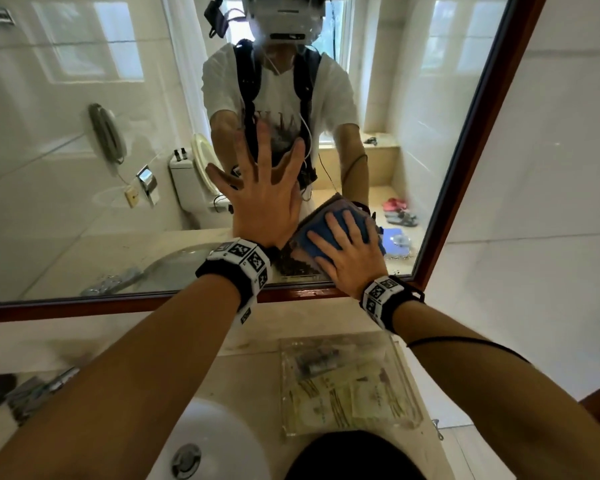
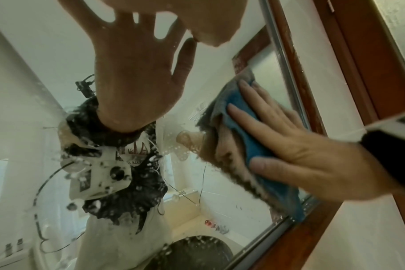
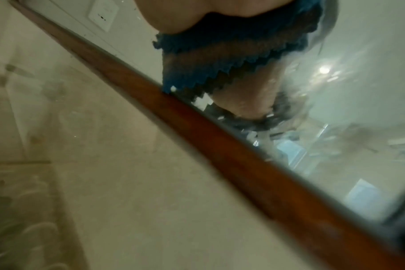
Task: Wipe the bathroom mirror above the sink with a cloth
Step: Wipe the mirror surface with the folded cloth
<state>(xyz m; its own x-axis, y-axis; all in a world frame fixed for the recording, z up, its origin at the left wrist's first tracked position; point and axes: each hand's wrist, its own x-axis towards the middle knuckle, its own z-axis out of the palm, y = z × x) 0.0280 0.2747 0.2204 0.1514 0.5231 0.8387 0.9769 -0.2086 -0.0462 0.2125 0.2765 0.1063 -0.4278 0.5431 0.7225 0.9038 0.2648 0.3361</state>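
Note:
The wood-framed mirror point(image 1: 66, 140) fills the wall above the sink; its glass point(image 2: 35, 91) carries water spots. My left hand point(image 1: 264, 188) lies flat on the glass near its lower middle, fingers spread wide. To its right, my right hand point(image 1: 347, 254) presses a folded blue cloth point(image 1: 340, 220) flat against the glass near the lower right corner, fingers straight on top. The left wrist view shows the cloth point(image 2: 247, 146) under the right hand point(image 2: 301, 155), reaching down to the frame. In the right wrist view the cloth's zigzag edge point(image 3: 208, 73) touches the bottom frame point(image 3: 197, 131).
Below the mirror sits a white basin point(image 1: 215, 441) with a metal drain. A clear tray of sachets point(image 1: 347, 382) lies on the beige counter at right, and a chrome tap point(image 1: 39, 389) at left. White tiled wall point(image 1: 551, 168) borders the mirror's right frame.

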